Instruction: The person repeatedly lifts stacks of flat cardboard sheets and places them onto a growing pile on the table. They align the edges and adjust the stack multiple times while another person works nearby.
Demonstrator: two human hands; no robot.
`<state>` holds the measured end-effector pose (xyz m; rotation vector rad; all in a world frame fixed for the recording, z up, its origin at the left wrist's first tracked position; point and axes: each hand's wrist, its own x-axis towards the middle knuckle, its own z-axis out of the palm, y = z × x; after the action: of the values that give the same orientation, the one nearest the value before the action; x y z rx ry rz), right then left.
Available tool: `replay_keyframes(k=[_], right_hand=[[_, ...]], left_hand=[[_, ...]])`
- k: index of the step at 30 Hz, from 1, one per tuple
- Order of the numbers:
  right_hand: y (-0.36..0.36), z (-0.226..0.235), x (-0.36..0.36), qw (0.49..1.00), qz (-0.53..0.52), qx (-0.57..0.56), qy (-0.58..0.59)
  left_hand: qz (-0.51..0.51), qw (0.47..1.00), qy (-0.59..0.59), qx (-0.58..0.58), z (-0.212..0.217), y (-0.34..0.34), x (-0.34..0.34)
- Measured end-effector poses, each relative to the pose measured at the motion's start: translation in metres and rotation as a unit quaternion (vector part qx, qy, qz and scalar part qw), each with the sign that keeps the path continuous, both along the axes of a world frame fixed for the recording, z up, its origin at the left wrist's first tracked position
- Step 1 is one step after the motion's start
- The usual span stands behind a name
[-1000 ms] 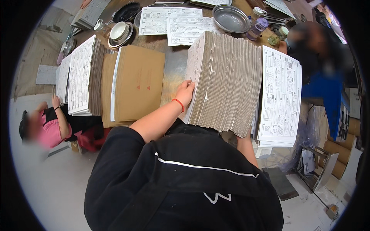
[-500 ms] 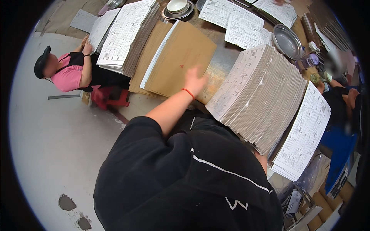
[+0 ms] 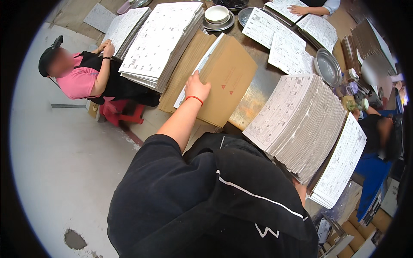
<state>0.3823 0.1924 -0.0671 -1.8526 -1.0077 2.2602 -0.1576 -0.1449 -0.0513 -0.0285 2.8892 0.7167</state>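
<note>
My left hand [image 3: 197, 88], with a red string at the wrist, is at the left edge of a brown cardboard stack [image 3: 232, 73]. Its fingers curl over that edge beside a white sheet edge [image 3: 180, 99], and the thumb lies on the brown top face. To the right stands a thick, fanned-out stack of grey board sheets [image 3: 307, 124] with printed line drawings on its front face. Only a part of my right hand [image 3: 300, 189] shows, under the lower end of this stack; its fingers are hidden.
Printed sheet stacks [image 3: 163, 36] stand at the left, near a person in pink [image 3: 79, 77]. White bowls [image 3: 217, 14] and a metal dish [image 3: 328, 67] sit on the metal table [image 3: 266, 82]. More printed sheets [image 3: 340, 161] lean at right. Another person's hand [image 3: 298, 10] rests on sheets at the far side.
My left hand has moved left across the brown cardboard, from its right part to its left edge. The view has shifted slightly. My right hand stays under the grey stack.
</note>
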Motion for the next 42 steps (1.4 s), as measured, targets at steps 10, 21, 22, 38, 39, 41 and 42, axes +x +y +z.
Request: replay_keyframes(k=[10, 21, 22, 38, 39, 41, 42], right_hand=[[0.002, -0.01, -0.05, 0.999, -0.019, 0.047, -0.016], [0.022, -0.038, -0.085, 0.998, -0.021, 0.035, -0.038], [0.022, -0.038, -0.083, 0.998, -0.02, 0.032, -0.043], [0.027, -0.017, -0.098, 0.99, -0.076, 0.054, 0.109], [0.028, -0.016, -0.1, 0.986, -0.095, 0.061, 0.121], [0.028, -0.01, -0.101, 0.979, -0.127, 0.067, 0.145], [0.028, -0.006, -0.102, 0.976, -0.137, 0.068, 0.154]], left_hand=[[-0.07, 0.995, -0.046, 0.054, -0.015, -0.026, 0.001], [-0.046, 0.997, -0.002, 0.06, 0.012, -0.028, -0.01], [-0.039, 0.998, -0.004, 0.053, 0.011, -0.027, -0.008], [0.0, 0.994, 0.103, 0.037, -0.037, -0.05, -0.027], [-0.01, 0.992, 0.096, -0.079, -0.005, -0.018, -0.018], [-0.074, 0.988, 0.131, 0.018, 0.011, 0.026, 0.01], [-0.121, 0.98, 0.109, 0.111, 0.007, 0.04, 0.018]])
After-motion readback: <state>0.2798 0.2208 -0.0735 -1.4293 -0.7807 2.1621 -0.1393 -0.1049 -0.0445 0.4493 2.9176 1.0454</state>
